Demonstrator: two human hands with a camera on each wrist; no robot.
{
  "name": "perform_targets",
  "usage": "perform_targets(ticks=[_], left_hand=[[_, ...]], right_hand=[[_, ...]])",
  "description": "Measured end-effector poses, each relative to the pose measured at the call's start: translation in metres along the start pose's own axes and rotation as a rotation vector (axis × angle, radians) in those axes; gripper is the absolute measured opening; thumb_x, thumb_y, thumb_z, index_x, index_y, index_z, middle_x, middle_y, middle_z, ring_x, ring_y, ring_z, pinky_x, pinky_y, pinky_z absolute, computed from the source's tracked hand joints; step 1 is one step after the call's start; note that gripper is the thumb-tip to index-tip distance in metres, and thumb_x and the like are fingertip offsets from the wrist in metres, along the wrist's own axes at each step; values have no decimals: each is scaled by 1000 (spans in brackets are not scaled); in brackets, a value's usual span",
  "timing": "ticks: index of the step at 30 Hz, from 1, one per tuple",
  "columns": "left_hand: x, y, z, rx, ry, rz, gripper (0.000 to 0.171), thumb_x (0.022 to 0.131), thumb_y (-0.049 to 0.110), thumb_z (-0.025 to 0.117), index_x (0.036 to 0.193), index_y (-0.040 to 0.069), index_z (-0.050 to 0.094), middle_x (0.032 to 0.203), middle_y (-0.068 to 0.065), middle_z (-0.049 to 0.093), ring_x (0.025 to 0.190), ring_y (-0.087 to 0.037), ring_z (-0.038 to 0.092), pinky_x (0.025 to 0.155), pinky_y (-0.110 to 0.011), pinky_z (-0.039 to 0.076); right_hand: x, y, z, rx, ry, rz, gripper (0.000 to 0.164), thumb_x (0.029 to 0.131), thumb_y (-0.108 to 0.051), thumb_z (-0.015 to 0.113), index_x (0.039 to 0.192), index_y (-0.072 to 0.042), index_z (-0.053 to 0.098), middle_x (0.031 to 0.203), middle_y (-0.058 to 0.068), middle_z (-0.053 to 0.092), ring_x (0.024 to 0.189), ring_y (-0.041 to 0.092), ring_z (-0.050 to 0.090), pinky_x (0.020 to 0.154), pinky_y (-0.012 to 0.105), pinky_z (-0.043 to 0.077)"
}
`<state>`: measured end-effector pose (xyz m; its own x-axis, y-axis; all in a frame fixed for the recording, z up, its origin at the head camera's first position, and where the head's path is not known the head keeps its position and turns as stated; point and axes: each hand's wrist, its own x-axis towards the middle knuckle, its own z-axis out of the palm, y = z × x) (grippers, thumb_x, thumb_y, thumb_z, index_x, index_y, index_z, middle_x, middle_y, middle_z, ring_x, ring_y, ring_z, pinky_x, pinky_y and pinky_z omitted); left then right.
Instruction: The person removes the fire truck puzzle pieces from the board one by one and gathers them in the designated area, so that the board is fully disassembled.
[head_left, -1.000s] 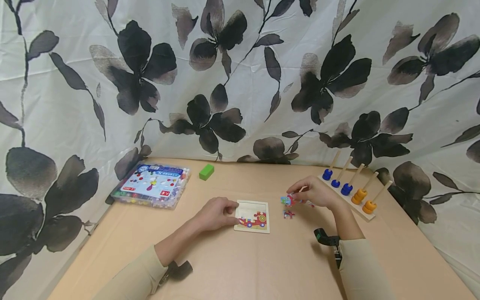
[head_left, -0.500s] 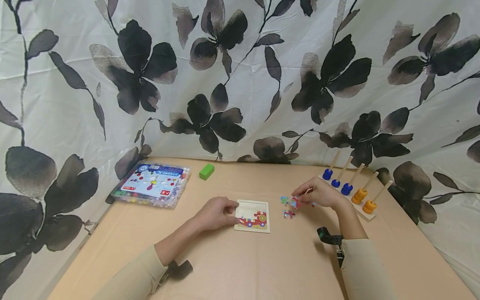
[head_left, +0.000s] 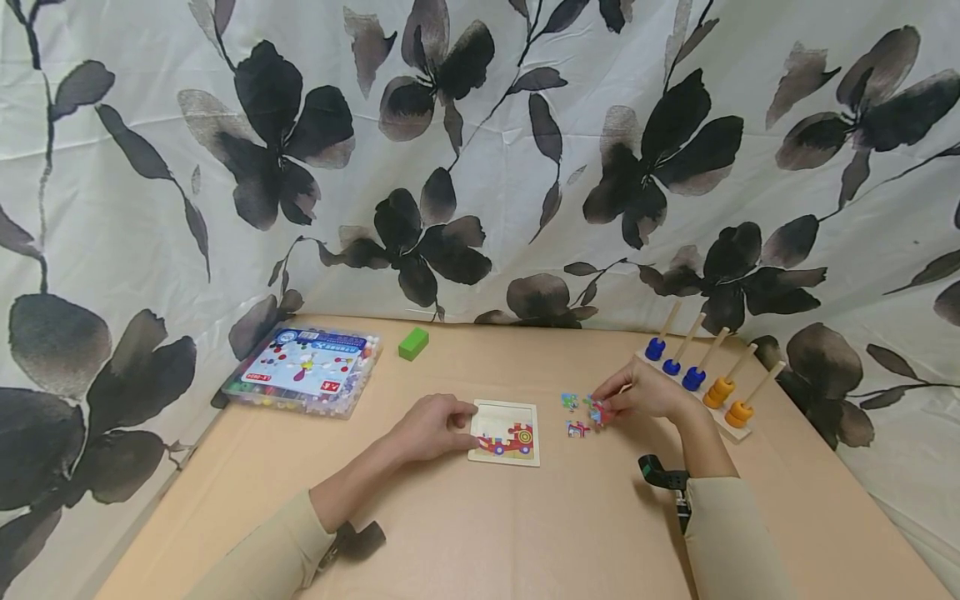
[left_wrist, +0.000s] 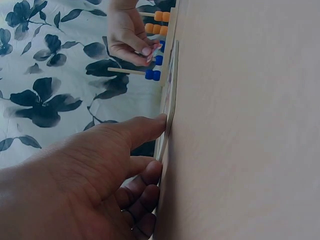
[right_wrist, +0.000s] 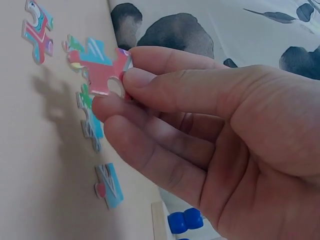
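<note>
My left hand point(head_left: 431, 429) holds the left edge of a small square wooden puzzle tray point(head_left: 537, 437) flat on the table. A red vehicle picture fills the tray's lower part; bare wood shows above it. To the right of the tray, my right hand point(head_left: 648, 390) pinches a red and light-blue jigsaw piece point(right_wrist: 100, 75) between thumb and fingers, raised off the table. In the right wrist view, several loose pieces lie below it, among them a pink and blue one point(right_wrist: 37, 32) and a blue-striped one point(right_wrist: 111, 185).
A wooden peg stand point(head_left: 738, 433) with blue and orange beads is right beside my right hand. At the back left lies a clear plastic box point(head_left: 307, 367) with a printed label, and near it a green block point(head_left: 413, 343). A floral cloth point(head_left: 480, 208) hangs behind the table.
My right hand has shifted a little to the right and drawn slightly back, the jigsaw piece in its fingers turning. A green-blue piece has come into view uncovered. My left hand stays put.
</note>
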<state>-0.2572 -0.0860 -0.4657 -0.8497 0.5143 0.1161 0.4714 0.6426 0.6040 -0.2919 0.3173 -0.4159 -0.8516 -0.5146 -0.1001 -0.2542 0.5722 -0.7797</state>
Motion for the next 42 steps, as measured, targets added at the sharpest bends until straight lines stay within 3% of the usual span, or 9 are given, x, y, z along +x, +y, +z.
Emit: perform_targets(ticks=[6, 11, 15, 21, 32, 42], left_hand=[[0, 0, 0, 0, 1, -4, 48, 83, 32, 88, 121, 6, 76, 83, 2, 60, 80, -14, 52, 75, -28, 40], [1, -1, 1, 25, -2, 36, 28, 84, 33, 87, 96, 11, 74, 77, -2, 57, 73, -10, 45, 69, -25, 34], [1, -2, 1, 35, -12, 56, 30, 85, 34, 87, 82, 13, 65, 75, -6, 56, 69, -7, 39, 66, -25, 29], [0, -1, 1, 28, -10, 37, 27, 84, 33, 87, 92, 13, 70, 75, 1, 54, 71, -8, 42, 68, -25, 32], [0, 1, 1, 3, -9, -5, 40, 84, 32, 87, 115, 9, 76, 81, 3, 58, 80, -15, 52, 75, -29, 39], [0, 0, 1, 15, -13, 4, 37, 84, 33, 87, 110, 10, 75, 79, 4, 56, 78, -12, 50, 72, -27, 37]], right_hand=[[0, 4, 0, -3, -32, 14, 18, 92, 6, 69, 107, 7, 78, 96, 19, 77, 67, 14, 64, 61, 26, 56], [1, 5, 3, -10, -51, 27, 17, 92, 6, 69, 105, 7, 79, 97, 18, 77, 68, 16, 65, 63, 28, 58], [0, 5, 4, -33, -62, 53, 14, 92, 3, 71, 103, 4, 80, 95, 15, 78, 70, 17, 67, 64, 30, 59], [1, 5, 6, -78, -61, 84, 14, 90, 1, 73, 100, -3, 83, 93, 9, 79, 71, 15, 66, 66, 31, 59], [0, 1, 7, -89, -83, 83, 15, 90, 3, 72, 102, 0, 82, 94, 12, 79, 71, 18, 61, 64, 27, 55], [1, 1, 8, -65, -116, 73, 17, 91, 4, 71, 104, 2, 81, 97, 16, 78, 70, 15, 56, 61, 25, 50]])
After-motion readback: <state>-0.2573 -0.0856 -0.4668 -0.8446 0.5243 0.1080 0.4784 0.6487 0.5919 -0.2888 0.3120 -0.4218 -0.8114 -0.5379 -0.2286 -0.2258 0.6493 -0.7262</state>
